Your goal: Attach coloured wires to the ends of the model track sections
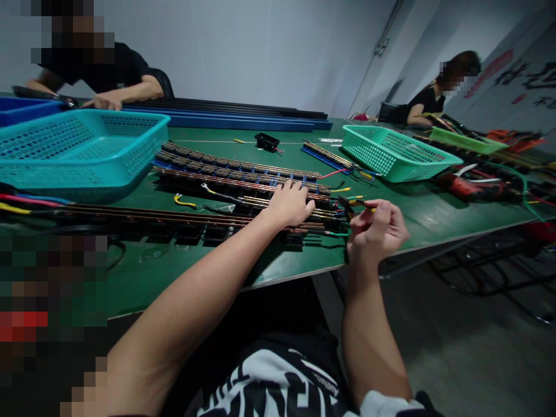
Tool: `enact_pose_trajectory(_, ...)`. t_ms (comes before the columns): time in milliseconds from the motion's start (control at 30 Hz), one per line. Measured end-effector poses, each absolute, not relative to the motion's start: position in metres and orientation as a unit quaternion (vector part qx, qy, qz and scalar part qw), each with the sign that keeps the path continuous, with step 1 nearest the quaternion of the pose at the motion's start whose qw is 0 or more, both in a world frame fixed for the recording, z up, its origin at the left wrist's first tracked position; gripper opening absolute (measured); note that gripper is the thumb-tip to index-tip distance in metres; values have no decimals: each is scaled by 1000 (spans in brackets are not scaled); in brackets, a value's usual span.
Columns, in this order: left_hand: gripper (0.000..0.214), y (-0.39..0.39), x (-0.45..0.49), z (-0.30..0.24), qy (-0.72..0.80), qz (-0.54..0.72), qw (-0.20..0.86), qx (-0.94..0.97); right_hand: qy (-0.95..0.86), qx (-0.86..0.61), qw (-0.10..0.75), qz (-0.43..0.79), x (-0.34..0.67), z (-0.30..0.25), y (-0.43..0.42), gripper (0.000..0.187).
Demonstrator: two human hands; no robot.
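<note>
My left hand (290, 204) lies palm down across the long metal-railed strips (243, 174), its fingers spread and resting on them. To its right, my right hand (379, 227) is closed in a pinch at the strips' right ends. A slim dark piece with a bit of yellow (373, 209) shows at its fingertips; its kind is unclear. Beside that hand, a green wire (336, 234) and a yellow-tipped wire (341, 190) stick out from the strips. Nearer me, another long railed strip (152, 214) runs left, with coloured wires (32, 201) at its end.
A blue basket (125, 156) stands left, a green basket (391, 153) right. A short railed strip (328, 157) and a small black box (267, 141) lie beyond. Red-handled tools (471, 188) sit right. People work at the far left and far right. The table's front edge (295, 278) is close to me.
</note>
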State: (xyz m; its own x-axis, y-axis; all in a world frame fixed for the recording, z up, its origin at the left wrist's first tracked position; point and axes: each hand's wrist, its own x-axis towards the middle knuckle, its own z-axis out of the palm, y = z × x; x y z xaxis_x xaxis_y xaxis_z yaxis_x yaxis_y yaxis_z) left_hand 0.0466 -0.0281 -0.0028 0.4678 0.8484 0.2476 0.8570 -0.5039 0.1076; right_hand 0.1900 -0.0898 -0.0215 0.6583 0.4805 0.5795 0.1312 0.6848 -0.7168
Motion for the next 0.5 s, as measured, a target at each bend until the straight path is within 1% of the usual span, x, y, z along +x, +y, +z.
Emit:
enact_pose_trajectory(100,48,-28,47,-2,-499,-133,16,-856,-456,-400,790,93,194,-26,-90,32)
enact_pose_trajectory(200,47,-28,47,-3,-499,-134,15,-856,-519,-420,743,59,200,-28,-93,27)
enact_pose_trajectory(333,48,-28,47,-3,-498,-135,13,-856,-598,-448,664,5,208,-29,-98,20)
enact_pose_trajectory(500,49,-27,47,-4,-498,-138,11,-856,-696,-436,570,-21,212,-27,-102,18)
